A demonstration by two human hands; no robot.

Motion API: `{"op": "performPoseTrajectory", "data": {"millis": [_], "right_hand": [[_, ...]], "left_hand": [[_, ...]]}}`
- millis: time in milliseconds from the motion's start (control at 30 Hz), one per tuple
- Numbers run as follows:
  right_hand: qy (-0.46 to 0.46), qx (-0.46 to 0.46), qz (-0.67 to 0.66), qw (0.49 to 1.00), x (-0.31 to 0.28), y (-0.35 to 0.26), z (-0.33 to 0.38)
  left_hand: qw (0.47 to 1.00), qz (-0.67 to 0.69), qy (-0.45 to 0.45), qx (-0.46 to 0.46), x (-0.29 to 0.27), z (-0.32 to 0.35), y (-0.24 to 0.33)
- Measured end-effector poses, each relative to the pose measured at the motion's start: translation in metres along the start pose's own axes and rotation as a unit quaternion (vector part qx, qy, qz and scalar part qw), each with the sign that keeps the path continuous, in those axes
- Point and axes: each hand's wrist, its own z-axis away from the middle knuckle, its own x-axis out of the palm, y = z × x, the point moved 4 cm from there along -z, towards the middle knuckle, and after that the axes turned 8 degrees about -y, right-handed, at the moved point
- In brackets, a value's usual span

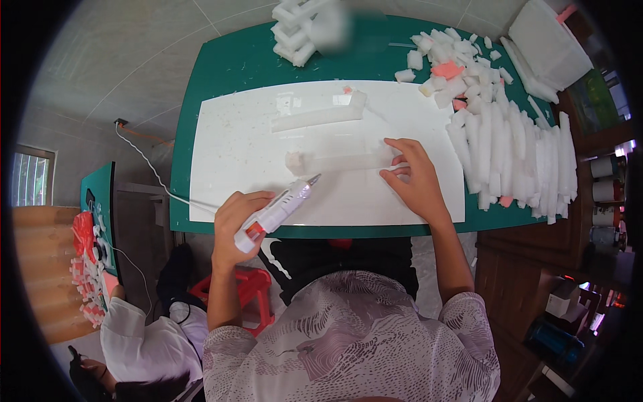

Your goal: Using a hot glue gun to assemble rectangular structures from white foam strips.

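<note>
A white glue gun (282, 209) with an orange-red trigger is gripped in my left hand (234, 218). Its metal nozzle points up and right, just below a small foam block (294, 163) and apart from it. That block sits at the left end of a pale foam strip (345, 161), lying across the white board (234, 154). My right hand (418, 177) holds the strip's right end, index finger on the far edge and thumb on the near edge. Farther back lies another foam strip (315, 121) with a short piece standing at its right end.
Foam chunks (455, 74) and stacked foam strips (516, 157) cover the right of the green table (221, 67). A foam lattice (298, 33) stands at the back. The cord (157, 175) crosses the left edge. At lower left are a red stool (258, 295) and another person (144, 342).
</note>
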Motion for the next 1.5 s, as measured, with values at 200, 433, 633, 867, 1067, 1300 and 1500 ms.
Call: {"op": "performPoseTrajectory", "data": {"millis": [200, 433, 633, 867, 1067, 1300, 1500], "right_hand": [[-0.053, 0.02, -0.03, 0.998, 0.01, 0.003, -0.007], [-0.073, -0.005, -0.092, 0.993, 0.031, -0.003, -0.005], [-0.075, -0.031, -0.108, 0.991, 0.042, -0.005, -0.004], [-0.071, -0.038, -0.102, 0.992, 0.042, -0.006, -0.003], [-0.072, -0.036, -0.074, 0.994, 0.035, -0.005, -0.005], [0.389, 0.136, 0.174, 0.894, -0.073, -0.07, 0.103], [0.237, 0.083, 0.073, 0.965, -0.087, -0.052, 0.136]], "left_hand": [[1.0, 0.017, -0.024, 0.005, 0.017, -0.013, 0.005], [0.997, 0.052, -0.053, -0.007, 0.036, -0.023, 0.003], [0.996, 0.067, -0.052, -0.018, 0.042, -0.02, -0.008], [0.995, 0.082, -0.054, -0.017, 0.044, -0.019, -0.014], [0.992, 0.093, -0.076, -0.026, 0.046, -0.024, -0.017], [0.995, 0.069, -0.028, -0.06, 0.03, -0.003, -0.014], [0.997, 0.07, -0.019, -0.039, 0.032, -0.002, -0.007]]}}
